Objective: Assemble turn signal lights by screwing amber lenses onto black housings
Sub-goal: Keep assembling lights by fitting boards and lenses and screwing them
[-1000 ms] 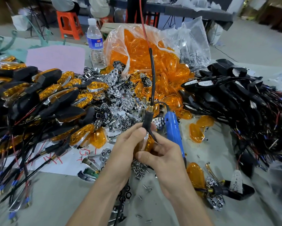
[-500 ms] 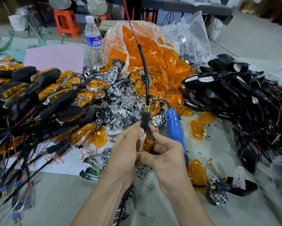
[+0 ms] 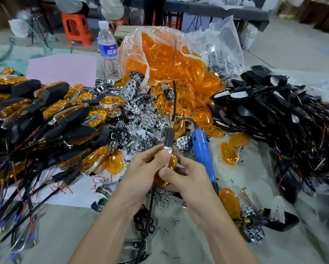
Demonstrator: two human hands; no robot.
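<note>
At centre, above the loose screws (image 3: 162,197): left hand (image 3: 146,172) and right hand (image 3: 184,178) both closed around one turn signal (image 3: 172,161), stalk upward. Apparently seating the amber lens. Next: reaching for the blue screwdriver (image 3: 203,157) just beside.

- Amber lenses (image 3: 171,73): glossy see-through plastic, in a thin clear crinkled plastic bag (image 3: 222,40).
- Reflector plates (image 3: 133,109): shiny chrome finish.
- Black housings (image 3: 255,96): smooth black plastic.
- Screws (image 3: 163,199): bright metal.
- Screwdriver (image 3: 203,153): blue plastic.
</note>
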